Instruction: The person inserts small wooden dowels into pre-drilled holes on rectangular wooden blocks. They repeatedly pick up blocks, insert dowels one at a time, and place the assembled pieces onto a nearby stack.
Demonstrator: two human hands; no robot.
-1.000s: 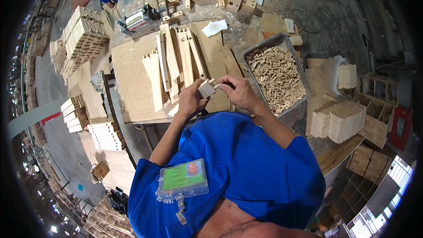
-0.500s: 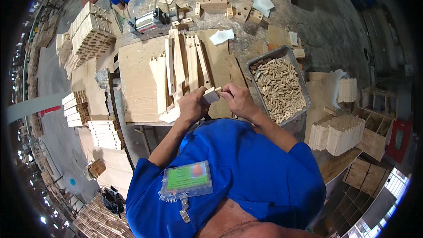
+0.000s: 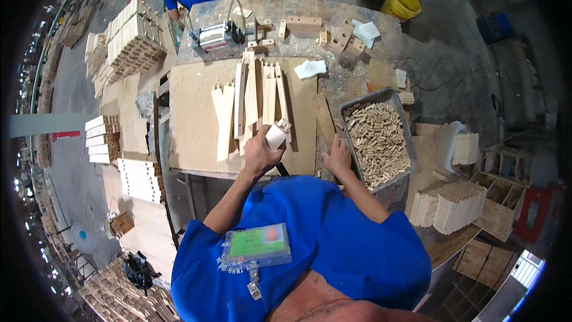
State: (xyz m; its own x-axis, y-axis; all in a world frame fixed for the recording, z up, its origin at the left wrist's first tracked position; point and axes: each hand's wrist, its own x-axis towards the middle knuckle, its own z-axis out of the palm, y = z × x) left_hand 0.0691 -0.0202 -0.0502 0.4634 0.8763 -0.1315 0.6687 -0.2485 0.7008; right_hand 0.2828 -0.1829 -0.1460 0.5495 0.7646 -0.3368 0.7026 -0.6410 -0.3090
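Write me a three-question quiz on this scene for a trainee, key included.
1. Which of the person's hands holds the pale wooden piece?
2. True or false: the grey tray of dowels lies to the right of the cardboard sheet.
3. The bucket beyond the workbench is: A) red; B) yellow; C) green.

Key: 1. The left hand. 2. True. 3. B.
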